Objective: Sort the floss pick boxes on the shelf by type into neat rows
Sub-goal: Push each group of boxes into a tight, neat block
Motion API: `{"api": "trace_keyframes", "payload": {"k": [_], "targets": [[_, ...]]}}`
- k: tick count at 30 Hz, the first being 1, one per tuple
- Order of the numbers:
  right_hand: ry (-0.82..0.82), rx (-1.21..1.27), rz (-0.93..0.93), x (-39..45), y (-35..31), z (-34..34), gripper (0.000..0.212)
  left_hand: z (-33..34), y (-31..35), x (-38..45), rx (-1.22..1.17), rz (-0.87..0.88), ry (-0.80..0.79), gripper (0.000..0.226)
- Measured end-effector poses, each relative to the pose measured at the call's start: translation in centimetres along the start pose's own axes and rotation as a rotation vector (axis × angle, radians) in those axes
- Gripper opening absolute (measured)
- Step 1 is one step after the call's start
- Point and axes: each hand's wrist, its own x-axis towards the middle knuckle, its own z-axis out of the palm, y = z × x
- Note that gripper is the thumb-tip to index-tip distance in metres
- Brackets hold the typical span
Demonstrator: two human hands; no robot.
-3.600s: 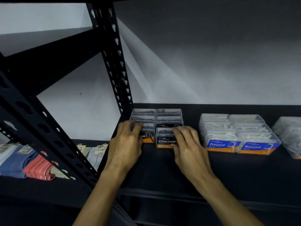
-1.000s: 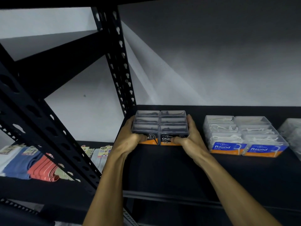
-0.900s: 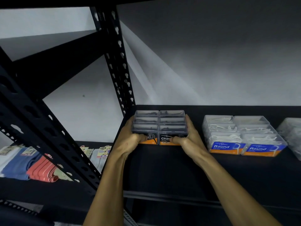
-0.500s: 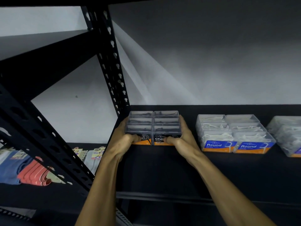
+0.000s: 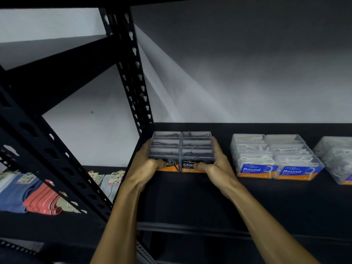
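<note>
While both thumbs curl over the near labelled faces, the left hand [image 5: 146,168] and right hand [image 5: 217,166] clasp the charcoal floss boxes [image 5: 182,149] from either side, fingers laid along the outer walls of the block. These dark-filled clear boxes sit in two touching columns, three deep from near to far, at the left end of the black shelf [image 5: 190,199], just beside the perforated upright post [image 5: 133,73]. To the right, apart from them, the Round floss boxes [image 5: 274,157] with white picks and blue labels form a similar two-column block. Further right, at the frame's edge, more clear boxes of white picks [image 5: 337,159] are partly cut off. Far left, on a lower shelf beyond the frame, lie folded towels [image 5: 34,195] and carded face towels [image 5: 114,180]
</note>
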Motion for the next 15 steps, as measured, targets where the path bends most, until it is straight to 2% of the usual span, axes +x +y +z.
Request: {"api": "trace_keyframes", "payload": {"k": [15], "targets": [[0.001,0.012,0.012,-0.59,0.04,0.00,0.078,0.02,0.25,-0.71,-0.006,0.001,-0.014,0.085]]}}
